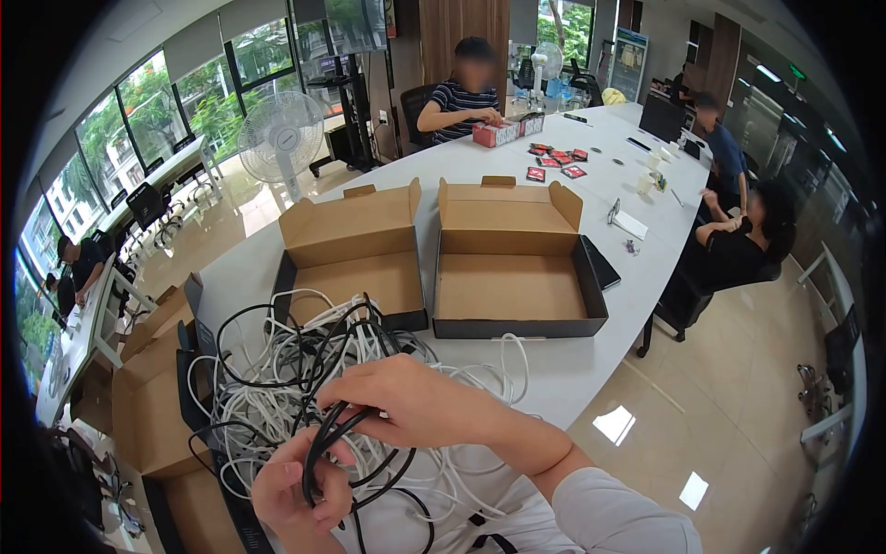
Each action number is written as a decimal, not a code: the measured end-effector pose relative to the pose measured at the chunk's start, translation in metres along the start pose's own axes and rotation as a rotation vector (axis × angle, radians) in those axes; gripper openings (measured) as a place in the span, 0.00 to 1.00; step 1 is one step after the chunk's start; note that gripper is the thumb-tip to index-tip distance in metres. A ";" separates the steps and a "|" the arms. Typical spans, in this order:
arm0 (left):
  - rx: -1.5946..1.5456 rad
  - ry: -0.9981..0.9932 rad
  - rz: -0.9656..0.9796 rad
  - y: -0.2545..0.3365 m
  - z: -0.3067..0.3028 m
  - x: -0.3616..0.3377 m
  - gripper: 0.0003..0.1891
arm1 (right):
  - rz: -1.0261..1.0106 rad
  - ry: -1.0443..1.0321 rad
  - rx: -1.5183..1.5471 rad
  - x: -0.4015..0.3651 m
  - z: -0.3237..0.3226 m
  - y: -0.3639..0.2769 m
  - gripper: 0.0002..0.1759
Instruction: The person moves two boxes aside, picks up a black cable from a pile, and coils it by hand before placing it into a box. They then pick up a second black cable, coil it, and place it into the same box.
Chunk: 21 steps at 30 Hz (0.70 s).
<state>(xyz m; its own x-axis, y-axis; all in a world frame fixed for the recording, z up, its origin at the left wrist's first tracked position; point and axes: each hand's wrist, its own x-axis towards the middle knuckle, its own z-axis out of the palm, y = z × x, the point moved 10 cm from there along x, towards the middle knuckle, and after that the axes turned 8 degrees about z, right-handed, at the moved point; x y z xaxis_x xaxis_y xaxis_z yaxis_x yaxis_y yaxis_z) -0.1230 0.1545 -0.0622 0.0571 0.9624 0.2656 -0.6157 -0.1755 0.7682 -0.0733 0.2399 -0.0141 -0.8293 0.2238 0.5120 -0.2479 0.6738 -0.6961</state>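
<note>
My left hand (300,485) is wrapped around a looped black cable (318,446) at the lower middle of the view. Just above and to the right, my right hand (397,399) pinches the same bundle of black cable between thumb and fingers. Loose lengths of it hang below both hands. Behind them lies a tangled heap of white cables (249,397), with more black strands looped over its top. My right forearm hides part of the heap.
Two open cardboard boxes, one left (360,277) and one right (517,286), stand beyond the heap on the white table (637,323). A third open box (152,425) is at the left. Across the table, a person (461,97) handles a red box (496,134) near several red packets (558,159).
</note>
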 end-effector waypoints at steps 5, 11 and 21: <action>-0.023 -0.099 0.002 -0.004 -0.005 -0.001 0.27 | 0.060 -0.039 -0.008 0.001 0.001 0.003 0.20; -0.048 -0.002 0.102 0.004 -0.002 0.000 0.23 | 0.085 -0.006 0.010 0.001 0.000 0.007 0.21; -0.119 -0.013 0.067 0.005 -0.004 -0.001 0.21 | 0.047 0.106 -0.045 0.003 -0.010 -0.001 0.32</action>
<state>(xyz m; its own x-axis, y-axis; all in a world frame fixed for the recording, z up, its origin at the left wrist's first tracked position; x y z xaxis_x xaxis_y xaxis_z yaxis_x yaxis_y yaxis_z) -0.1297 0.1537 -0.0612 0.0218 0.9464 0.3222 -0.7072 -0.2132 0.6741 -0.0701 0.2466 -0.0066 -0.7812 0.3275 0.5315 -0.1857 0.6910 -0.6986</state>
